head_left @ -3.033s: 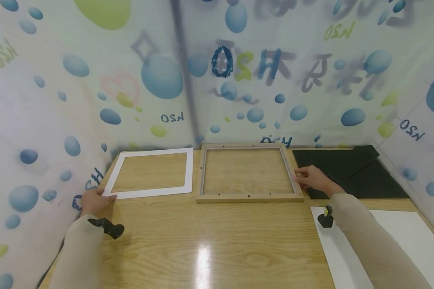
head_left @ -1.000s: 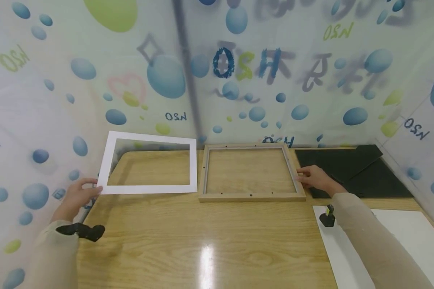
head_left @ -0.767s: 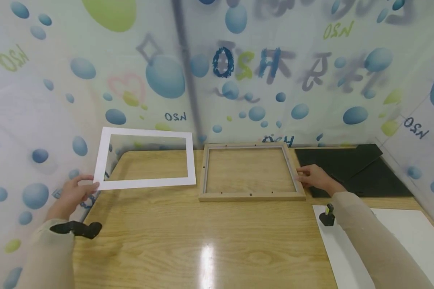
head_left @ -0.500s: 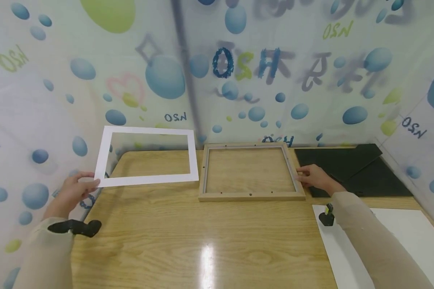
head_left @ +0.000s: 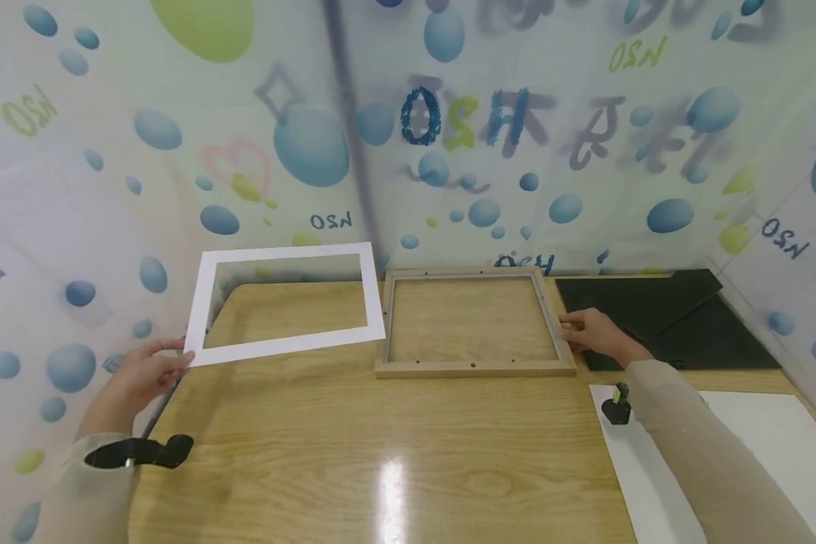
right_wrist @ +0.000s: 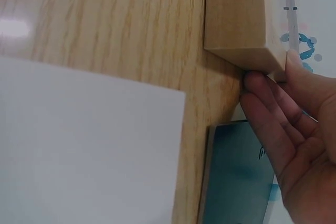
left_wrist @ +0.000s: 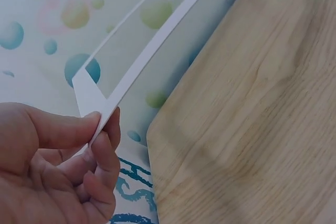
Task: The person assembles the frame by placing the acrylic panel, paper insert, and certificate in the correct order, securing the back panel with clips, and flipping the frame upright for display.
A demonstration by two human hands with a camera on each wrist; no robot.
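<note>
My left hand pinches a white picture mat by its near left corner, thumb on one face and fingers behind. The mat hangs tilted above the table, its right end overlapping the left side of a wooden picture frame in the head view. That frame lies on the table, with small dark dots along its bars. At its right side, my right hand grips the bar. In the right wrist view, the thumb is on the frame's upper edge and the curled fingers press the side.
Right of the frame lies a black backing board with a folded flap, partly under my right hand. A white sheet is nearer, below the right forearm. A patterned curtain hangs behind the wooden table.
The left hand has lifted the mat off the table. Over the last half second its right end has swung right, over the frame's left side. The right hand and frame stay put.
</note>
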